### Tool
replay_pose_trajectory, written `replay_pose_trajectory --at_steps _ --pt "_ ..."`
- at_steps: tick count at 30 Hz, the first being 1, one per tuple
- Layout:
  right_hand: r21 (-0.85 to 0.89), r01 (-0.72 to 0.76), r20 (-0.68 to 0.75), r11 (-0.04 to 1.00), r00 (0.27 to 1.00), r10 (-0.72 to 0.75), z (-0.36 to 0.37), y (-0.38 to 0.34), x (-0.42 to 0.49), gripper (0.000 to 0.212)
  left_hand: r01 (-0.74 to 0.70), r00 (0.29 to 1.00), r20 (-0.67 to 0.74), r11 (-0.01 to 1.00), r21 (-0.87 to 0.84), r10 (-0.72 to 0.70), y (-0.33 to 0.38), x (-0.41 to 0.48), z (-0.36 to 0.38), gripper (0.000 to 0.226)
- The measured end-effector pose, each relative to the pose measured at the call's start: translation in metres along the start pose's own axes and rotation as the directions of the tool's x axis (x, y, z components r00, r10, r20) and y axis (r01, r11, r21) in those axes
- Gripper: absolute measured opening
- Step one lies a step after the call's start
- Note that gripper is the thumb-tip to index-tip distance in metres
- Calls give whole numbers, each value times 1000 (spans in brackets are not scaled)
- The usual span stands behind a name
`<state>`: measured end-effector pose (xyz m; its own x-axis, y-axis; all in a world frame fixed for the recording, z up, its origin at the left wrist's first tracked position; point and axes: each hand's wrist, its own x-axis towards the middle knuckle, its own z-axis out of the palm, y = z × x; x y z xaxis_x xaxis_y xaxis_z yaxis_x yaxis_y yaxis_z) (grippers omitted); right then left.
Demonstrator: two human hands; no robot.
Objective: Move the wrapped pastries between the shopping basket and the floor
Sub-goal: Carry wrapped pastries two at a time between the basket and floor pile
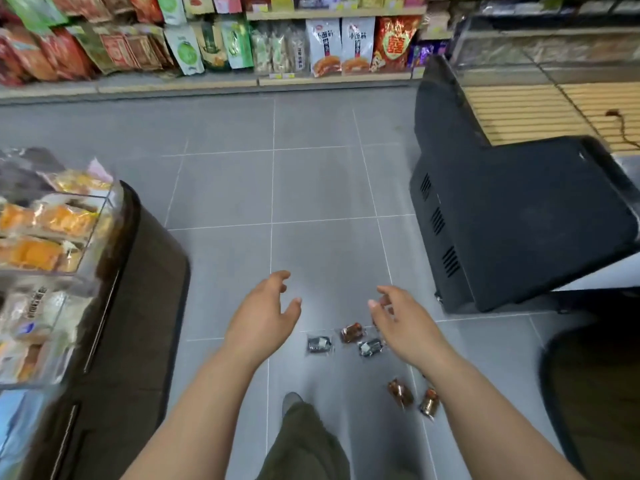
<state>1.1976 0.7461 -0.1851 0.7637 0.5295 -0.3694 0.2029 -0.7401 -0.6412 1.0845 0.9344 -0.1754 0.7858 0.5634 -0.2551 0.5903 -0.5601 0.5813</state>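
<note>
Olive trouser leg (304,445) and grey shoe (291,401) stand on the grey tiled floor (311,188), with both bare forearms reaching out above them. Left hand (263,313) and right hand (401,323) hover empty, fingers loosely spread and slightly bent.

5 wrapped pastries lie on the floor toward its right edge, short of the black cabinet (519,220). A dark pastry (319,344), a brown pastry (351,332) and a second dark pastry (370,347) sit close together beneath the right hand. A brown pair (400,393) lies nearer the shoe. Another may be hidden behind the right hand.

No shopping basket is plainly in view. A dark rounded shape (588,393) at the floor's near right corner could be it, but I cannot tell.

I judge the floor half of the task to be in hand: pastries laid out, hands free. Returning them would call for stooping, pinching each thin wrapper off the tile 1 at a time, and locating the basket.
</note>
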Motion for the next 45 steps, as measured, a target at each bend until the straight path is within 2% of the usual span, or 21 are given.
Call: replay_pose_trajectory --at_steps 5,10,16,20,26,32,38,42,45 --pt "49 -91 -33 995 995 93 17 -4 54 47 -39 998 50 999 23 38 -19 64 6 46" --pt "137 -222 -11 965 974 226 48 33 99 49 -36 993 115 996 85 26 -47 105 51 46" --pt "220 -372 72 902 928 365 95 99 163 42 -36 986 163 993 115 17 -84 158 137 46" --pt "193 -400 70 896 916 394 134 147 208 35 -20 974 228 990 141 -13 -117 198 210 44" --pt "109 -474 178 874 874 452 208 226 273 34 -14 931 356 971 239 -74 -185 241 323 43" --pt "32 -617 273 786 762 587 294 327 332 41 -24 832 518 920 391 -198 -267 266 429 48" --pt "226 -830 391 510 557 733 375 399 388 42 -250 714 671 822 512 -201 -336 286 529 77" --pt "313 -883 425 351 461 779 421 428 427 54 -347 699 689 750 563 -194 -370 297 577 81" --pt "332 -891 396 309 429 812 447 443 452 56 -388 707 684 711 586 -179 -389 307 599 80"
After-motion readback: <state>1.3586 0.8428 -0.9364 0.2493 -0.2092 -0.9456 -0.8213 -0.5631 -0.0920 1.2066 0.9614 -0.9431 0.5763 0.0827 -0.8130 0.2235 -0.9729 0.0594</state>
